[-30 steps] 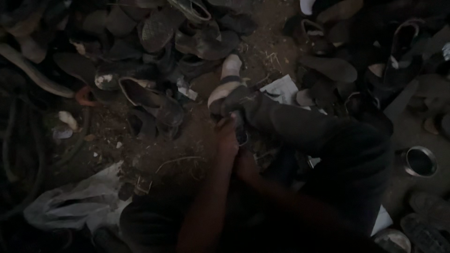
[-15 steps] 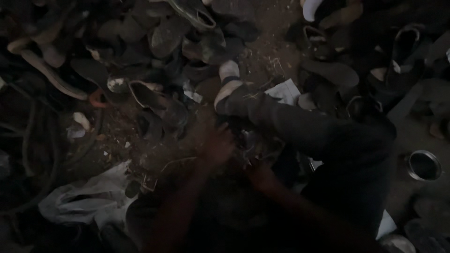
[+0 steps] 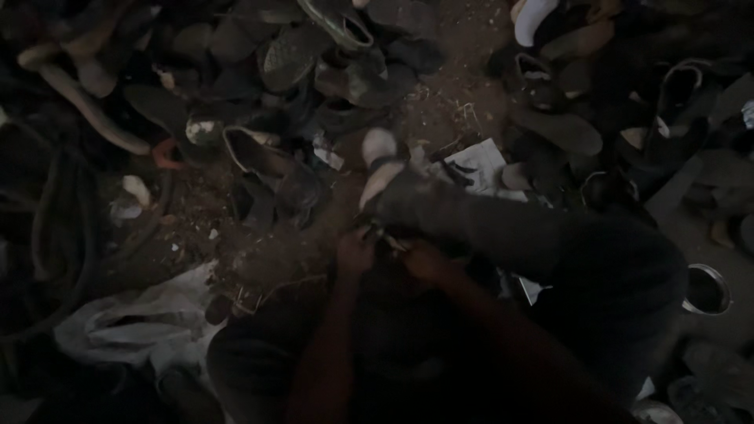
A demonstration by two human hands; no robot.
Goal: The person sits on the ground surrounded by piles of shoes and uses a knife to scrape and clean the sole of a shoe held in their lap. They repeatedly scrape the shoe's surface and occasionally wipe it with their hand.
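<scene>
Head view, very dim. Left hand [image 3: 355, 253] and right hand [image 3: 422, 259] sit close together at frame centre, just below the person's own outstretched leg [image 3: 503, 228] in dark trousers. Both hands are on a small dark object [image 3: 385, 235] between them, right at the ankle end of the leg; too dark to tell what it is. Left hand looks curled around its side of the object, but finger positions are lost in shadow, so I cannot tell the grip for certain; same for the right hand. The foot wears a pale sandal [image 3: 379, 161] with a dark strap, toe pointing up-frame. Everything sits on the dirt floor [image 3: 463, 71] (only bare strip runs from top centre down to the foot). Left of that strip: a dense pile of dark worn shoes [image 3: 314, 71], one open shoe [image 3: 259, 157] lying nearest the left hand. Right side: more shoes and soles [image 3: 558, 129], tight against the knee. A white paper scrap [image 3: 481, 162] lies just beside the leg. A crumpled pale plastic bag [image 3: 141, 326] lies at lower left, near the left forearm. A round metal tin [image 3: 705, 289] sits at the right edge. Room around the hands is narrow; clutter is close on both sides.
</scene>
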